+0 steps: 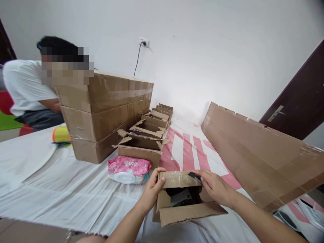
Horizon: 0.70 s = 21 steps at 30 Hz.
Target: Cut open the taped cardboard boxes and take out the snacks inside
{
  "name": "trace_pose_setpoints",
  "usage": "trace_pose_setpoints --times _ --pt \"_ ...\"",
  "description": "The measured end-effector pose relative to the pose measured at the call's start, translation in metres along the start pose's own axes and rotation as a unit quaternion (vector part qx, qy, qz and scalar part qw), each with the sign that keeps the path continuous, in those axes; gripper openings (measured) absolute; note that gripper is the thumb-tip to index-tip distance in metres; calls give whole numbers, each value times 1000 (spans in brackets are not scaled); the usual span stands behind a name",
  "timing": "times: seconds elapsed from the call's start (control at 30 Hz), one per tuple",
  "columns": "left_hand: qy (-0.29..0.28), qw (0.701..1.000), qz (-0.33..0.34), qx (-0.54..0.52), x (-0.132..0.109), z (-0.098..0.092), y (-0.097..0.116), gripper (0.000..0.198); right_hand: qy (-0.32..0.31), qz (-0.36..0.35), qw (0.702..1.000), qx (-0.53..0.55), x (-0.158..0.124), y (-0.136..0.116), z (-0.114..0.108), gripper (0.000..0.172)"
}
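An opened cardboard box (181, 217) is in front of me, its near flap folded outward and its far flap raised, with clear tape on it. Inside, partly in shadow, lie dark contents with a grey printed label (181, 197). My left hand (154, 185) is closed on the box's far left corner, thumb on the flap and fingers behind. At the flap's right end, my right hand (215, 185) is closed on a small black flat object (195, 178) lying against the cardboard; its kind is unclear. A pink pack of wipes (129, 168) lies left of the box.
Several open cardboard boxes (139, 152) stand in a row behind the wipes. Stacked taped cartons (108, 118) form a wall at left, with a person (27, 87) behind it. A long cardboard panel (260, 152) stands at right. White and pink cloth (76, 199) covers the surface.
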State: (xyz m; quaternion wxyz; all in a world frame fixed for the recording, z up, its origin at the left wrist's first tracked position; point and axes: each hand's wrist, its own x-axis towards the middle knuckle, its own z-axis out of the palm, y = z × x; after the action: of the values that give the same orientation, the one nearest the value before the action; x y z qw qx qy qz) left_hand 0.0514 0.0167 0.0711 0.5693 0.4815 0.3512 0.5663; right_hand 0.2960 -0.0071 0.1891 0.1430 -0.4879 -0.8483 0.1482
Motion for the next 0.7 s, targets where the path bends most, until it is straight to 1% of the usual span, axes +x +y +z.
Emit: trace_pose_setpoints --times 0.13,0.23,0.5,0.7 --pt "3 1000 14 13 -3 -1 1 37 -29 8 994 -109 13 -7 8 45" --pt "8 1000 15 19 -4 -1 3 38 -40 16 990 -136 17 -7 13 45" --pt "4 999 20 33 -1 -1 1 37 -23 -7 998 -57 19 -1 21 40" --pt "-10 999 23 47 -4 -2 0 35 -32 -2 999 23 22 -2 19 36"
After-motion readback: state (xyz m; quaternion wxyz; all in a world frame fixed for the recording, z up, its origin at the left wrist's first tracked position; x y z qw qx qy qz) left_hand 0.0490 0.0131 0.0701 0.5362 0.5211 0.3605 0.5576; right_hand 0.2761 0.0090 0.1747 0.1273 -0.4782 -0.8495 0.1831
